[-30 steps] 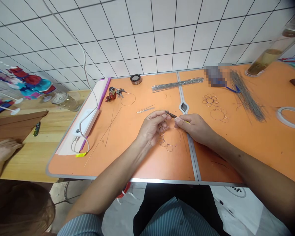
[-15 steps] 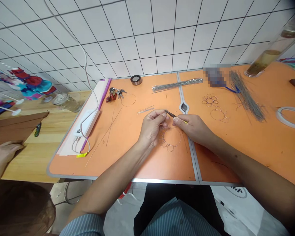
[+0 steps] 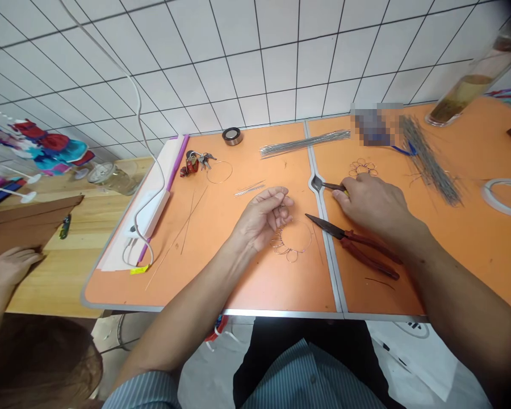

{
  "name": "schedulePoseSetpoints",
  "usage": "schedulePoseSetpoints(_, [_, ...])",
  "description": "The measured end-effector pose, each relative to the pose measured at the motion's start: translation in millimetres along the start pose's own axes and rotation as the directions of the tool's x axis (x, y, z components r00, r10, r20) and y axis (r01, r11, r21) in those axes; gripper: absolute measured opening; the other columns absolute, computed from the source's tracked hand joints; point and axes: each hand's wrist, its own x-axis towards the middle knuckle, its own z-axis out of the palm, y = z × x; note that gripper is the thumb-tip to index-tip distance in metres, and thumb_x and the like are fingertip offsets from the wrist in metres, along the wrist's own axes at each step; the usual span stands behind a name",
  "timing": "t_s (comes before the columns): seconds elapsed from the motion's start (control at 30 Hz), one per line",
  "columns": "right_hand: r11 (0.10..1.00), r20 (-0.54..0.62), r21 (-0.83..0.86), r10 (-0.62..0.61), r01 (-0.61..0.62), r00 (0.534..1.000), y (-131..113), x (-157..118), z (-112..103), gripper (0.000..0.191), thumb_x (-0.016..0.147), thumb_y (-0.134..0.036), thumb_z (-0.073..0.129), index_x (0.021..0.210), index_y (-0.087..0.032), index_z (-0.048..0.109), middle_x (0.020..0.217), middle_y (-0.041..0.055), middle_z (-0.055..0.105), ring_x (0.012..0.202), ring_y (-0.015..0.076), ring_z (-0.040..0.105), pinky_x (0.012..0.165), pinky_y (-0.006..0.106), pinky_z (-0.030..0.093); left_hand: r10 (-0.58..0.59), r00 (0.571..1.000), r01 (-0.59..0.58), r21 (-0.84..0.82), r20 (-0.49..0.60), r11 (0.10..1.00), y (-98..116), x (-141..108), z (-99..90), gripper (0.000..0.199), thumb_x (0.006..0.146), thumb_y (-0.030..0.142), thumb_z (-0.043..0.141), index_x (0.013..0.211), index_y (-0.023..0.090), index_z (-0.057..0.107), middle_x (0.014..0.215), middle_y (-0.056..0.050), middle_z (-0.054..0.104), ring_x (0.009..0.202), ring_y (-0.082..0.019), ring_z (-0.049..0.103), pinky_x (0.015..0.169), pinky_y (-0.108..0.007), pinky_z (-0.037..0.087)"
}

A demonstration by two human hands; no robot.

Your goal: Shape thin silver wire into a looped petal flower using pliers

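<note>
My left hand (image 3: 267, 215) pinches a thin copper wire piece (image 3: 282, 191) above the orange table. Just below it hangs or lies a copper wire ring with small loops (image 3: 292, 253). My right hand (image 3: 370, 199) grips a small dark-tipped tool (image 3: 333, 186), its handle mostly hidden under the fingers. Red-handled long-nose pliers (image 3: 344, 233) lie between the hands, slightly spread, across the table's metal seam. Beyond my right hand is a flower-shaped wire ring (image 3: 363, 166), partly covered.
Straight wires (image 3: 305, 144) lie at the back beside black tape (image 3: 232, 136) and keys (image 3: 202, 161). A wire bundle (image 3: 432, 165), white ring (image 3: 506, 197) and drink bottle (image 3: 462, 96) are right. Another person's hand (image 3: 12, 266) rests on brown material at left.
My right hand has moved right with the small tool, away from my left hand. The red-handled pliers now show. My left hand stays nearly in place.
</note>
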Motion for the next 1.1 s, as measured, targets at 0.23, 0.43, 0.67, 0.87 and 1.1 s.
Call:
schedulePoseSetpoints(0.23, [0.991, -0.039, -0.116, -0.073, 0.068, 0.997, 10.1, -2.4, 15.8, 0.048, 0.11, -0.052, 0.047, 0.114, -0.013, 0.076, 0.107, 0.0268, 0.071, 0.1, 0.0401, 0.066, 0.086, 0.055, 0.047, -0.002, 1.0, 0.002, 0.028, -0.008, 1.0, -1.5, -0.7, -0.1, 0.016, 0.087, 0.018, 0.086, 0.093, 0.017, 0.071, 0.081, -0.002, 0.078, 0.062, -0.009, 0.066, 0.069, -0.024, 0.062])
schedulePoseSetpoints(0.43, [0.988, -0.036, -0.149, -0.053, 0.047, 0.998, 5.3, -3.0, 9.4, 0.04, 0.108, -0.043, 0.052, 0.113, -0.013, 0.077, 0.111, 0.0275, 0.072, 0.103, 0.0412, 0.066, 0.087, 0.054, 0.046, 0.006, 1.0, -0.006, 0.034, -0.007, 0.999, -2.3, 0.3, -1.9, 0.018, 0.085, 0.019, 0.087, 0.092, 0.018, 0.071, 0.085, -0.004, 0.082, 0.065, -0.01, 0.071, 0.069, -0.023, 0.062])
schedulePoseSetpoints(0.67, [0.911, -0.28, 0.29, -0.214, 0.295, 0.936, -38.3, -20.4, -17.5, 0.033, 0.108, -0.034, 0.055, 0.131, -0.023, 0.075, 0.116, 0.0148, 0.077, 0.107, 0.0331, 0.069, 0.09, 0.044, 0.049, -0.015, 1.0, 0.015, 0.007, 0.023, 1.0, 0.2, -2.0, 0.0, 0.015, 0.091, 0.015, 0.083, 0.089, 0.017, 0.068, 0.097, -0.009, 0.085, 0.07, -0.011, 0.076, 0.073, -0.023, 0.065])
schedulePoseSetpoints(0.87, [0.79, -0.301, 0.39, -0.376, 0.473, 0.876, -62.5, -33.7, -15.6, 0.027, 0.112, -0.035, 0.055, 0.122, -0.027, 0.078, 0.111, 0.0098, 0.08, 0.103, 0.0265, 0.072, 0.093, 0.04, 0.054, -0.007, 0.999, 0.011, -0.075, 0.052, 0.997, 2.0, -3.0, 4.8, 0.019, 0.096, 0.006, 0.077, 0.083, 0.015, 0.066, 0.093, -0.007, 0.081, 0.076, -0.012, 0.079, 0.078, -0.024, 0.067])
schedulePoseSetpoints(1.1, [0.6, -0.641, 0.313, -0.439, 0.736, 0.63, -59.1, -21.9, 7.6, 0.019, 0.107, -0.02, 0.061, 0.101, -0.028, 0.077, 0.094, 0.0024, 0.078, 0.088, 0.0199, 0.073, 0.079, 0.034, 0.058, -0.051, 0.99, 0.068, -0.126, 0.133, 0.99, -2.6, -5.5, 6.7, 0.02, 0.097, 0.004, 0.072, 0.08, 0.012, 0.069, 0.085, -0.004, 0.077, 0.073, -0.009, 0.074, 0.074, -0.019, 0.064])
